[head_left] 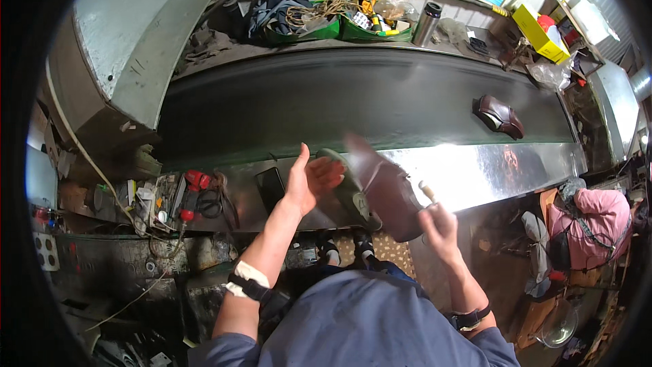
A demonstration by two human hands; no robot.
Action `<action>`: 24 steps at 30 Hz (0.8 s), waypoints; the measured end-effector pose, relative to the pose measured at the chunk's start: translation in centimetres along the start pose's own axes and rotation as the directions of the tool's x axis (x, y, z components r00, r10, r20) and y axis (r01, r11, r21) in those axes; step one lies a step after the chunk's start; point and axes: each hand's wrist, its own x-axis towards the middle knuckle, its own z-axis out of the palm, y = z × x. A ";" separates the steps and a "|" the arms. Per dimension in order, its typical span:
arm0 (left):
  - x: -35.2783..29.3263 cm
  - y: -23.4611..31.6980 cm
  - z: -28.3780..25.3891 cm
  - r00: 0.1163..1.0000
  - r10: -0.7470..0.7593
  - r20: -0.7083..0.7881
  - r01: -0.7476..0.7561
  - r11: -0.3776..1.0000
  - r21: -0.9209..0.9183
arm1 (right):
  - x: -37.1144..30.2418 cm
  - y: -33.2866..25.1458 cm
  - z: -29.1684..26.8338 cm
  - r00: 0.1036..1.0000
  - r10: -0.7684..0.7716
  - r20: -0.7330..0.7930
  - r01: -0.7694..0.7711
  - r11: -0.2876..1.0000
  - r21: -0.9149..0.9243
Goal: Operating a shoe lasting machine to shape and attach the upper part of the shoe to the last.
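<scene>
My left hand, fingers stretched out and thumb raised, is at the upper end of a green, shoe-shaped piece; whether it touches the piece I cannot tell. Right beside that piece a dark reddish-brown shoe is smeared by motion over the metal ledge. Closed fingers of my right hand are next to the shoe's right side, with a short pale stick standing up from them. What lies at the stick's other end is hidden.
Beyond the ledge runs a dark conveyor belt bearing another brown shoe. A dark phone-like slab and a red tool lie to the left. Green bins and a flask stand behind. Someone in pink is at right.
</scene>
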 end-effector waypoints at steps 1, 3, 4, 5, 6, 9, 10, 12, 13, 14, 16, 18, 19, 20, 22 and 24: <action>0.4 0.3 -1.4 0.945 -0.087 0.317 0.135 0.982 -0.133 | -0.1 -0.6 0.5 0.986 -0.081 0.145 0.115 0.963 -0.243; 2.8 0.1 -2.1 0.982 -0.121 0.146 0.124 0.992 -0.012 | -0.5 -0.1 3.4 0.948 -0.214 0.234 0.279 0.914 -0.294; 3.7 0.1 -1.6 0.990 -0.138 -0.024 0.140 0.983 0.122 | -1.2 2.2 4.4 0.875 -0.379 0.301 0.469 0.819 -0.331; 4.1 0.4 -1.8 0.989 0.019 -0.144 0.037 0.925 0.377 | -2.1 4.5 4.9 0.817 -0.395 0.420 0.561 0.712 -0.422; 4.8 1.1 -3.0 0.972 0.094 -0.213 0.026 0.864 0.502 | -2.0 4.4 6.2 0.803 -0.447 0.395 0.593 0.668 -0.450; 7.5 1.4 -3.2 0.869 0.428 -0.249 -0.027 0.542 0.840 | -1.3 6.8 8.8 0.795 -0.467 0.387 0.606 0.631 -0.484; 8.4 1.2 -3.1 0.750 0.648 -0.133 -0.022 0.226 0.974 | -0.5 7.6 10.0 0.827 -0.525 0.199 0.559 0.731 -0.393; 9.6 0.3 -3.3 0.722 0.683 -0.112 -0.010 0.171 0.985 | 0.4 8.8 11.1 0.871 -0.486 0.066 0.481 0.820 -0.310; 10.1 -0.3 -3.6 0.697 0.713 -0.084 0.005 0.113 0.994 | 0.5 9.3 11.4 0.872 -0.485 0.073 0.482 0.822 -0.303; 10.3 -1.2 -3.8 0.634 0.768 -0.091 0.054 0.074 0.996 | 0.4 9.7 11.7 0.926 -0.375 0.052 0.374 0.883 -0.283; 9.8 -2.8 -4.0 0.651 0.751 -0.105 0.085 0.065 0.994 | -0.8 10.1 11.1 0.972 -0.234 0.032 0.234 0.937 -0.261; 8.6 -4.4 -5.5 0.723 0.677 -0.138 0.086 0.110 0.990 | -2.9 10.0 8.3 0.980 -0.104 0.167 0.130 0.980 -0.152; 8.1 -5.1 -5.3 0.723 0.675 -0.145 0.095 0.111 0.989 | -3.8 10.4 6.7 0.971 -0.044 0.234 0.070 0.992 -0.105; 7.6 -5.9 -5.2 0.756 0.598 -0.266 0.129 0.262 0.956 | -4.7 11.7 5.4 0.948 0.021 0.316 0.015 0.994 -0.110; 7.3 -7.5 -3.0 0.726 0.597 -0.341 0.139 0.359 0.923 | -4.9 11.9 4.9 0.939 -0.024 0.343 0.085 0.983 -0.164; 7.6 -9.7 -0.6 0.675 0.653 -0.343 0.289 0.194 0.938 | -4.2 12.3 4.3 0.899 -0.113 0.424 0.209 0.960 -0.187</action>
